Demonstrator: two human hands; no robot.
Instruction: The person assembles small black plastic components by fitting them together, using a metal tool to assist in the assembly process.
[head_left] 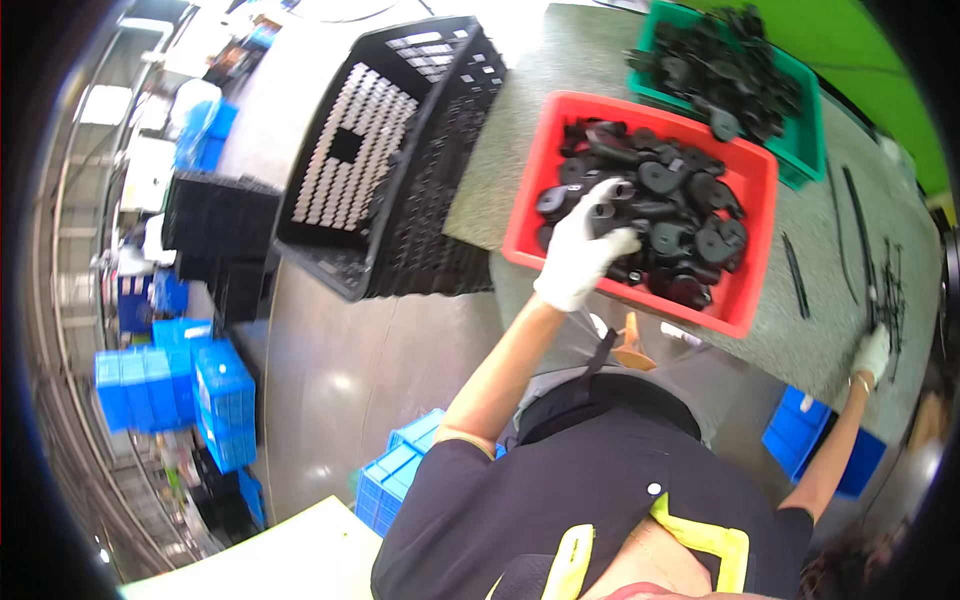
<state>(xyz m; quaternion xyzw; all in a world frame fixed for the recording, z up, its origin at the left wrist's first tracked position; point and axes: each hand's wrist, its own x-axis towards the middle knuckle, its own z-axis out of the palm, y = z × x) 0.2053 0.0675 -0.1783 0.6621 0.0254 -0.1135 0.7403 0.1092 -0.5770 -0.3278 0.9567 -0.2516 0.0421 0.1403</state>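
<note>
Crates come first at the left: one tall black lattice crate (385, 160) leans against the table edge, with stacks of blue bins (185, 390) on the floor at about eight o'clock from it. Next, the left hand (585, 255), in a white glove, reaches into the one red tray (530, 190); its fingers curl around a black plastic part (600, 215) at the near-left edge of the heap, which spreads away from the fingertips toward two o'clock. This hand is plainly the nearer to the parts. One green tray (805, 130) of like black parts, too many to count, sits at one o'clock from the red one. Farthest right, the right hand (872, 352), also gloved, rests on thin black strips (885, 285); whether it grips them I cannot tell.
</note>
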